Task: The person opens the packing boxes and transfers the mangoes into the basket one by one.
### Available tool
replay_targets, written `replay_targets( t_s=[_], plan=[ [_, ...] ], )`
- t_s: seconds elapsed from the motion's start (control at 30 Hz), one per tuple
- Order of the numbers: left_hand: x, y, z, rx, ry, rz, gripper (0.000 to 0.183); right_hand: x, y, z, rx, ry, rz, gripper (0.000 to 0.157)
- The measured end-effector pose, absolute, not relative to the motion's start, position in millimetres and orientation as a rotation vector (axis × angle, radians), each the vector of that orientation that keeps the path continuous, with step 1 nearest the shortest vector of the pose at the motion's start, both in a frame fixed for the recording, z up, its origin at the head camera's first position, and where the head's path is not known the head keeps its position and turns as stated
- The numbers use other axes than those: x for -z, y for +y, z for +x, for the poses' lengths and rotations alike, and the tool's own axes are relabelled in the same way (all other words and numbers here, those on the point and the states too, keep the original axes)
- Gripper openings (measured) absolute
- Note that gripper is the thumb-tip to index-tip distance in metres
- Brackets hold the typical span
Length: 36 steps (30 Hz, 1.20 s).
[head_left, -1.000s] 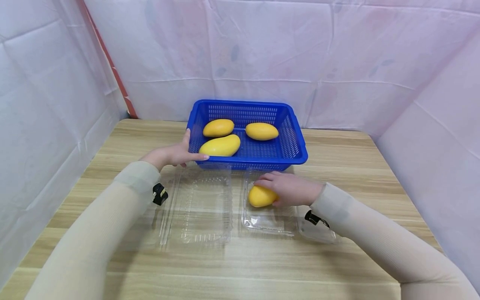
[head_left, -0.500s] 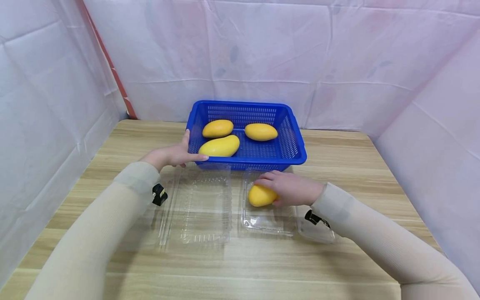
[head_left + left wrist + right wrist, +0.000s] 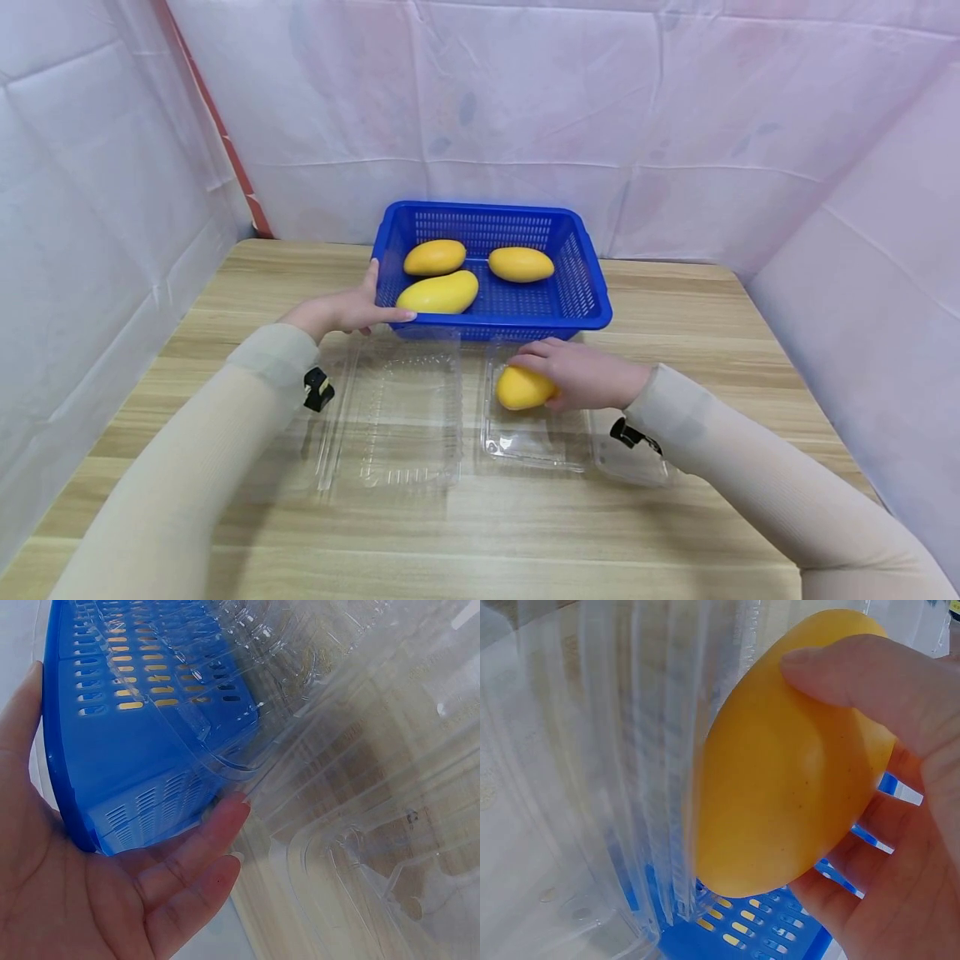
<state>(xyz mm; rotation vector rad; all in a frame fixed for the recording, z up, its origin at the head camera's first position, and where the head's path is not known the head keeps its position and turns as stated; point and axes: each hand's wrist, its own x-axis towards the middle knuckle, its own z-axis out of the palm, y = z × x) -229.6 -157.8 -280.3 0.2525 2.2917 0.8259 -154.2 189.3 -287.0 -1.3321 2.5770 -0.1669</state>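
My right hand (image 3: 585,375) grips a yellow mango (image 3: 522,389) over the right clear plastic clamshell box (image 3: 536,446). In the right wrist view the thumb lies along the upper side of the mango (image 3: 787,765), with the other fingers behind it. Ridged clear plastic stands right beside the fruit there. My left hand (image 3: 348,308) rests on the near left corner of the blue basket (image 3: 517,321), thumb along the front rim. Its fingers reach loosely below the basket wall (image 3: 142,765) in the left wrist view. Three more mangoes lie in the basket, including a large paler one (image 3: 438,293).
A second clear clamshell box (image 3: 412,467) lies opened in front of my left hand. The right box's lid (image 3: 633,467) spreads under my right wrist. White patterned cloth (image 3: 525,100) hangs behind and beside the wooden table (image 3: 480,542).
My right hand and the mango have shifted very slightly toward the basket in the head view. The left hand keeps its place at the basket's corner.
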Motion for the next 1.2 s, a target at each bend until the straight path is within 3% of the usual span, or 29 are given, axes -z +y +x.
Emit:
replay_targets(
  t_s=[1.2],
  plan=[
    [277, -158, -228, -0.831, 2.291, 0.265, 0.122, 262, 193, -153, 0.242, 2.603, -1.320, 0.067]
  ],
)
